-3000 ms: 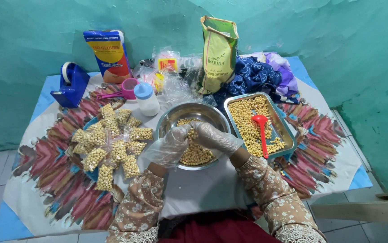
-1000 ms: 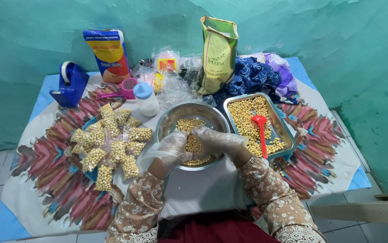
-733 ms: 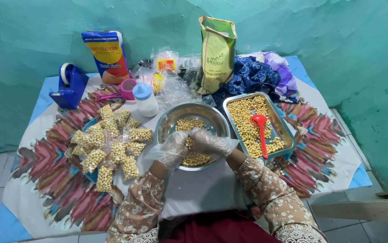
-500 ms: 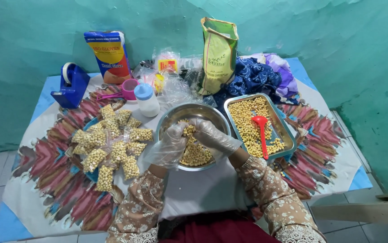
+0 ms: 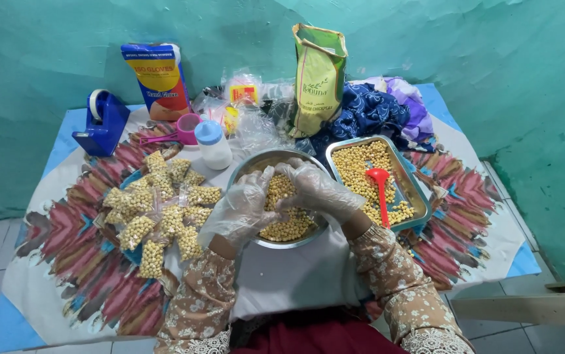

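Gloved left hand and right hand cup yellow chickpeas over the round steel bowl, small filled clear packets crowding its left, tall green bag behind

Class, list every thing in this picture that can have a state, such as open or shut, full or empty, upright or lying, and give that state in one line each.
Round metal bowl: partly filled with yellow chickpeas.
Rectangular metal tray: holds a layer of chickpeas.
Red plastic spoon: lying in the tray.
Green paper bag: upright, top open.
Small clear packets: filled, piled flat.
White bottle with blue cap: upright, capped.
Left hand: gloved, over the bowl.
Right hand: gloved, over the bowl.
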